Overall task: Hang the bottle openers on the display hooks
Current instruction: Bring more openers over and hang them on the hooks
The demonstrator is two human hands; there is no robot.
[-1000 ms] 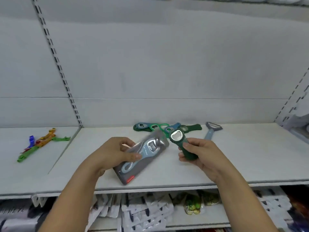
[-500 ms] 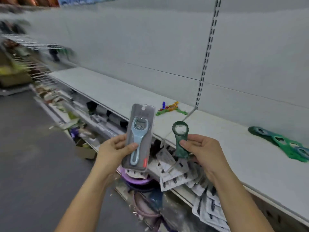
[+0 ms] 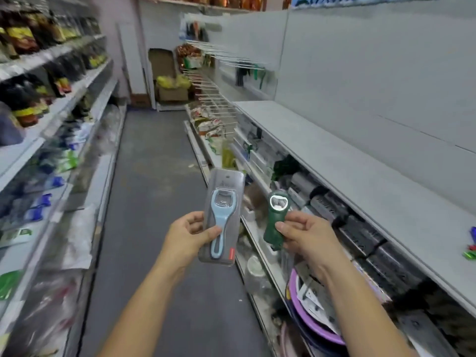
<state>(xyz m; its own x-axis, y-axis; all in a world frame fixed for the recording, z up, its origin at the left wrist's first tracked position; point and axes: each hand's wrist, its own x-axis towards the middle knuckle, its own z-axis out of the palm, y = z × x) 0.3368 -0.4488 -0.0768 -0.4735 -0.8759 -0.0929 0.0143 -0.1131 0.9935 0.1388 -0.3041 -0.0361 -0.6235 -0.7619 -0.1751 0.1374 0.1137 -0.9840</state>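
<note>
The left hand (image 3: 188, 237) gripped a grey pack (image 3: 224, 217) by its lower left edge, thumb laid across the front, fingers behind. The pack stood upright with its top tipped slightly right, and a pale blue opener (image 3: 221, 222) showed through it, head up, with a red tab at the bottom right corner. Just right of it, apart from the pack, the right hand (image 3: 306, 237) pinched a green opener (image 3: 277, 220) by its lower body, thumb on the front; its metal-ringed mouth pointed up, above the fingers. Both hands were held over the aisle floor (image 3: 159, 202), arms bare.

To the right of the right hand ran a white shelf (image 3: 347, 176), with a few small coloured bits (image 3: 471, 246) lying on it at the far right edge of view. Below that hand sat a purple basin (image 3: 309, 318) on a lower shelf. Ahead of the hands, well beyond them, rows of wire hooks (image 3: 216, 99) stuck out from the right-hand wall. Left of the left hand, blurred shelves of packed goods (image 3: 38, 60) lined the aisle
</note>
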